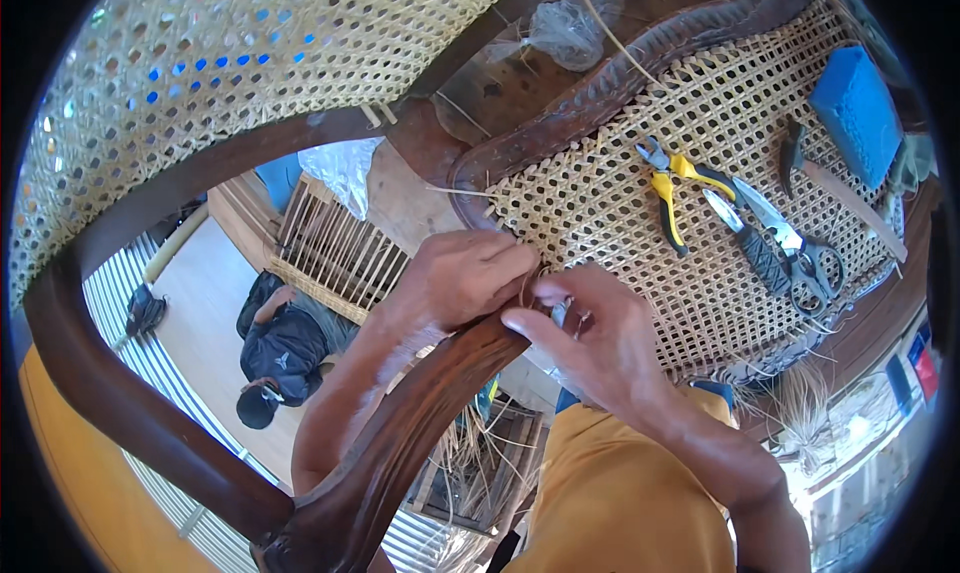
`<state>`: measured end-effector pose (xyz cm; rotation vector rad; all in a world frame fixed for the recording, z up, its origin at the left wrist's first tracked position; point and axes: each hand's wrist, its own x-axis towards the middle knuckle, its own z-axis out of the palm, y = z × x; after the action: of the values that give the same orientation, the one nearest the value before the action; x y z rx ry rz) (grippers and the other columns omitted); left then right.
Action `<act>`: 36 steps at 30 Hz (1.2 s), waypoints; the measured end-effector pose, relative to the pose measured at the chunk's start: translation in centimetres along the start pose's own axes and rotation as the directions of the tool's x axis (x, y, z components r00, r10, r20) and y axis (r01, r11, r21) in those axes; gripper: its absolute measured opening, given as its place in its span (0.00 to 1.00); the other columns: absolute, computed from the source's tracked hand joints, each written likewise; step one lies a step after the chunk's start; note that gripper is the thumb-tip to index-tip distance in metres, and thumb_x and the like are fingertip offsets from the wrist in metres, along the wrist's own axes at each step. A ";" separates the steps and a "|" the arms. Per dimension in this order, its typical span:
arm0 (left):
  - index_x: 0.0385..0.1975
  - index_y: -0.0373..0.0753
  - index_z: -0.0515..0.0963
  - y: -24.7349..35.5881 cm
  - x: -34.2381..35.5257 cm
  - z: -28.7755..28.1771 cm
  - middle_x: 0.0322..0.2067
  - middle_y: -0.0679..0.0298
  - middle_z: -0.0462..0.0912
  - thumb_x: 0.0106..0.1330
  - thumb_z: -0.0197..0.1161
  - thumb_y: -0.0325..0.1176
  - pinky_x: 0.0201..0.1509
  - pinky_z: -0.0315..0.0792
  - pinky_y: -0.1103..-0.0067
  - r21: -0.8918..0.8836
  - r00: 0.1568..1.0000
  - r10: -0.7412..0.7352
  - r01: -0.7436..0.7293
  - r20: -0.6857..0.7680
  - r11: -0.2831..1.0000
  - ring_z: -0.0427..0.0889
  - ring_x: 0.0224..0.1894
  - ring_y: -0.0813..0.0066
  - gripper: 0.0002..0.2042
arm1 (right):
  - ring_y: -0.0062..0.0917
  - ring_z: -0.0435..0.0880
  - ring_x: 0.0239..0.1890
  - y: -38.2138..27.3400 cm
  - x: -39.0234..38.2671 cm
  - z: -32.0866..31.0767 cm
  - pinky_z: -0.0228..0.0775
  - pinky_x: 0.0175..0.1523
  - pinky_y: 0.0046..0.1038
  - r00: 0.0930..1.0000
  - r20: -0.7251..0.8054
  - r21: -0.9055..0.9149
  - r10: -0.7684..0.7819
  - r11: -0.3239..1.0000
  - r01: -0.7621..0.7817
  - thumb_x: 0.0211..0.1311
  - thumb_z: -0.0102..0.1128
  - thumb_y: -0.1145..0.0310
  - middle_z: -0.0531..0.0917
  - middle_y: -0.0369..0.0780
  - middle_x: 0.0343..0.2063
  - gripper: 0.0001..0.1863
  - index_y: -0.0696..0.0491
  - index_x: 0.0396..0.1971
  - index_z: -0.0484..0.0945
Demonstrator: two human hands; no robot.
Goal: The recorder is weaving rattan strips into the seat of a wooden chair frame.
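We see a pale floor [205, 308] beside a white ribbed surface [155, 413], a slatted frame [340, 241] standing farther off, and bright light glaring at lower right.

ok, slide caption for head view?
Left hand and right hand at the edge of a cane seat bearing pliers, scissors and hammer.

Furniture workshop, pliers [663, 186], scissors [786, 235], hammer [848, 199], woven cane seat [600, 213]

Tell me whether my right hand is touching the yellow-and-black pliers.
Apart. The head view shows a strip of woven cane between the right hand and the pliers' nearest handle end.
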<state>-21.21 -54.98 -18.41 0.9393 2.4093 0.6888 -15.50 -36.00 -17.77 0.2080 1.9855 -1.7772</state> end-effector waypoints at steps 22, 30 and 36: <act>0.48 0.39 0.75 -0.3 -1.1 -1.2 0.31 0.66 0.78 0.70 0.48 0.26 0.28 0.65 0.85 -0.590 0.884 -0.445 0.287 -0.139 0.755 0.71 0.25 0.85 0.11 | 0.21 0.78 0.20 0.2 -1.2 1.5 0.68 0.22 0.23 0.961 -0.228 -0.417 -0.156 0.907 0.049 0.46 0.66 0.79 0.77 0.36 0.22 0.06 0.53 0.23 0.78; 0.37 0.37 0.76 -0.4 -0.6 0.2 0.32 0.63 0.78 0.64 0.60 0.29 0.31 0.70 0.81 -0.484 0.846 -0.469 0.308 -0.255 0.819 0.77 0.28 0.74 0.05 | 0.15 0.70 0.14 0.7 -0.7 2.2 0.60 0.19 0.19 0.924 -0.332 -0.401 -0.191 0.915 0.045 0.45 0.65 0.81 0.73 0.34 0.19 0.06 0.54 0.21 0.77; 0.39 0.36 0.79 0.8 -4.3 3.9 0.28 0.65 0.78 0.64 0.62 0.29 0.29 0.65 0.86 -0.599 0.778 -0.622 0.454 -0.095 0.660 0.71 0.25 0.83 0.06 | 0.21 0.75 0.17 1.1 -0.3 2.2 0.67 0.22 0.23 0.936 -0.293 -0.434 -0.196 0.899 0.052 0.44 0.65 0.80 0.73 0.35 0.19 0.07 0.53 0.20 0.75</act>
<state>-15.71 -56.43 -19.89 -0.1563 2.3212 1.2392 -14.31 -37.88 -18.71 0.2519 2.6257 -1.4028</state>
